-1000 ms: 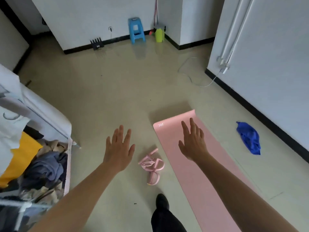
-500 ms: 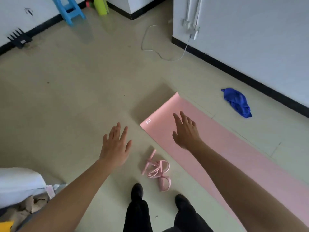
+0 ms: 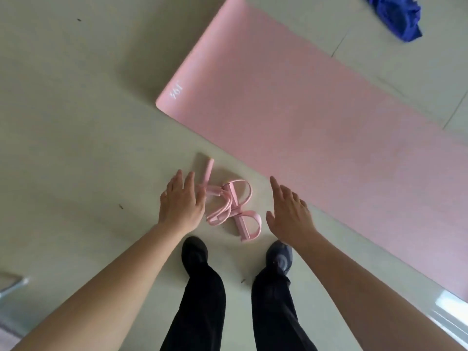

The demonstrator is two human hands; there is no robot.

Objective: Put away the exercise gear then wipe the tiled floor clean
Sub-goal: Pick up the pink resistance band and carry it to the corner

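Both hands, left (image 3: 181, 206) and right (image 3: 291, 214), have dropped to flank the pink resistance band (image 3: 231, 209).

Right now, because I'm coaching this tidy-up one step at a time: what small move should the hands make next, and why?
Probably close the left hand on the pink elastic pull-rope exerciser and lift it. That hand and the right hand are open and hold nothing, one on each side of it, and it lies loose on the pale tiled floor beside the flat pink yoga mat.

text: "361" | white print | on: pink mat (image 3: 316, 117) | place: near corner
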